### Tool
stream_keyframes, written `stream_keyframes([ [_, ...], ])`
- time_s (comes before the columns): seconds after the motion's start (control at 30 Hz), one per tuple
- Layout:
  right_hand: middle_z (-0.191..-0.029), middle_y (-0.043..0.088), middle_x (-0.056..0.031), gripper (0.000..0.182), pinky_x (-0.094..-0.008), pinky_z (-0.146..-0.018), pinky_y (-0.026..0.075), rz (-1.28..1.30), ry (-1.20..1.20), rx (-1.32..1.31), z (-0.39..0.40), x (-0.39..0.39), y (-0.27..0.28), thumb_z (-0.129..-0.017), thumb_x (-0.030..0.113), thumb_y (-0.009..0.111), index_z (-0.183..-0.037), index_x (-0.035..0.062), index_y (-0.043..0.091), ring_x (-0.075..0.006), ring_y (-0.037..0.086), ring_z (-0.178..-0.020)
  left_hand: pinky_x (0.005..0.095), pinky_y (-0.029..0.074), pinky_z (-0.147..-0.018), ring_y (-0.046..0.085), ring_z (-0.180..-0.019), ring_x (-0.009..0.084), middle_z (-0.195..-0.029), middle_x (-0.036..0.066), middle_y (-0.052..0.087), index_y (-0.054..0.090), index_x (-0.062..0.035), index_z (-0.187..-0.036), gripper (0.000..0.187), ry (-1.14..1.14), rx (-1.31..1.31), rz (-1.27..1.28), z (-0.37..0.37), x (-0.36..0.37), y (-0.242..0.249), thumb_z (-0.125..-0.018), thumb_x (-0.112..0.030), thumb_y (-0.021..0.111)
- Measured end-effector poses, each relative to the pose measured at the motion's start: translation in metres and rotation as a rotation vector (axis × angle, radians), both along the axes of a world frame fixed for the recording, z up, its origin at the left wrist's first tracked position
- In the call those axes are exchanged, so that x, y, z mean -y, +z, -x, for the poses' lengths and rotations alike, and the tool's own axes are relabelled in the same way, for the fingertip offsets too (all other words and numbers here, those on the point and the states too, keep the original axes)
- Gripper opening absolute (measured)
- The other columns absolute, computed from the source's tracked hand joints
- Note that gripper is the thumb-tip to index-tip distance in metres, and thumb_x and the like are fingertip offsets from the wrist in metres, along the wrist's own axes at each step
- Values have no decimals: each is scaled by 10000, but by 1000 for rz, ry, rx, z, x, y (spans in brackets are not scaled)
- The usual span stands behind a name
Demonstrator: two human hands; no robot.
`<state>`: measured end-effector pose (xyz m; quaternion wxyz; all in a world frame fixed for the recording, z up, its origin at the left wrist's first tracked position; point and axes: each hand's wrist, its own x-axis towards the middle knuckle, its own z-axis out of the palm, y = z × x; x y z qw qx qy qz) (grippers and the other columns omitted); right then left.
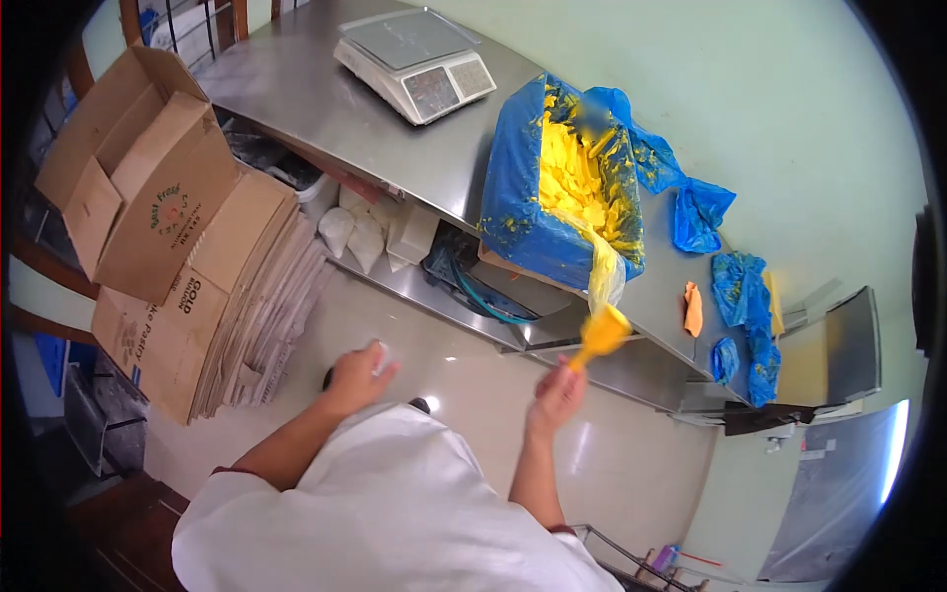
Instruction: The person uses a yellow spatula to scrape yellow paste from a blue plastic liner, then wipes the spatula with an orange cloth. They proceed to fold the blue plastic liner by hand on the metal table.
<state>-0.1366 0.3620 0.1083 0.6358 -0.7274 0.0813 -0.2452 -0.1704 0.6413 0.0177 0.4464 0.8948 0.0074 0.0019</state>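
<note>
My right hand is closed around the handle of a yellow scoop, its wide end raised and slightly blurred. Just beyond it stands a box lined with blue plastic, full of a soft, bright yellow spread like margarine. A yellow-smeared strip of clear plastic hangs over the near side of the box, close to the scoop. Low in front of my body, my left hand is empty, with thumb and fingers apart.
A digital scale sits on the steel table. Smeared blue plastic sheets and an orange piece lie at the right. Stacked flattened cartons and an open carton stand left. White bags fill the lower shelf.
</note>
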Motion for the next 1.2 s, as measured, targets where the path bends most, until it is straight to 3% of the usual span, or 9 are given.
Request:
stream_keyframes([
  [0.4, -712, 535, -154, 179, -383, -567, 422, 1021, -122, -33, -106, -64, -42, -988, 182, 479, -940, 23, 547, -310, 524, -609, 440, 391, -518, 516, -527, 373, -548, 151, 478, 434, -49, -746, 282, 382, 42, 162, -2, -147, -30, -826, -164, 679],
  [0.63, -698, 528, -181, 190, -422, -558, 423, 1101, -142, -155, -95, -82, -1, -977, 186, 502, -888, 18, 510, -366, 527, -608, 318, 450, -543, 538, -540, 188, -669, 80, 570, 534, -32, -862, 176, 427, -76, 471, 5, -162, -84, -819, -105, 688],
  [0.8, -694, 534, -229, 220, -454, -569, 426, 1307, -24, -287, -87, -74, -12, -971, 200, 513, -855, 13, 500, -451, 535, -651, 299, 501, -643, 620, -695, 186, -845, 87, 659, 623, -28, -1007, 235, 351, -58, 736, -25, -117, -118, -818, -140, 708],
  [0.87, -695, 557, -219, 212, -436, -567, 427, 1335, 49, -213, -89, -93, 27, -972, 197, 517, -888, 6, 556, -390, 555, -608, 282, 502, -680, 623, -768, 157, -882, 64, 661, 638, -32, -1022, 213, 297, -43, 883, -47, -84, -123, -842, -133, 693],
  [0.9, -661, 562, -193, 216, -400, -551, 421, 1305, 128, -147, -96, -96, 51, -970, 187, 526, -910, -6, 600, -264, 555, -576, 264, 496, -691, 611, -798, 127, -908, 39, 658, 643, -37, -1049, 206, 245, -46, 953, -59, -65, -125, -863, -119, 679],
  [0.93, -632, 577, -138, 215, -343, -539, 421, 1331, 98, -383, -107, -88, 81, -964, 170, 535, -923, -18, 630, -152, 543, -594, 269, 495, -707, 609, -813, 124, -954, 30, 657, 644, -37, -1079, 229, 152, -151, 1111, -73, -50, -117, -876, -139, 672],
  [0.97, -629, 592, -91, 213, -293, -537, 420, 1331, 146, -399, -116, -109, 113, -960, 155, 538, -913, -22, 648, -119, 547, -594, 274, 494, -724, 608, -829, 121, -1001, 21, 656, 645, -36, -1108, 253, 51, -251, 1264, -88, -33, -105, -888, -159, 665],
  [1.07, -630, 647, -91, 189, -310, -545, 470, 1490, 284, -491, -161, -135, 178, -929, 157, 561, -1043, 16, 615, -152, 638, -586, 254, 470, -685, 580, -797, 86, -1023, -13, 655, 657, -63, -1118, 297, -7, -418, 1543, -131, 12, -67, -905, -269, 650],
  [1.2, -633, 655, -97, 152, -323, -550, 472, 1752, 392, -613, -209, -191, 213, -899, 156, 574, -983, 45, 636, -186, 656, -588, 231, 429, -589, 542, -697, 71, -975, -27, 662, 664, -87, -1098, 309, 66, -648, 1774, -186, 37, -34, -914, -331, 617],
])
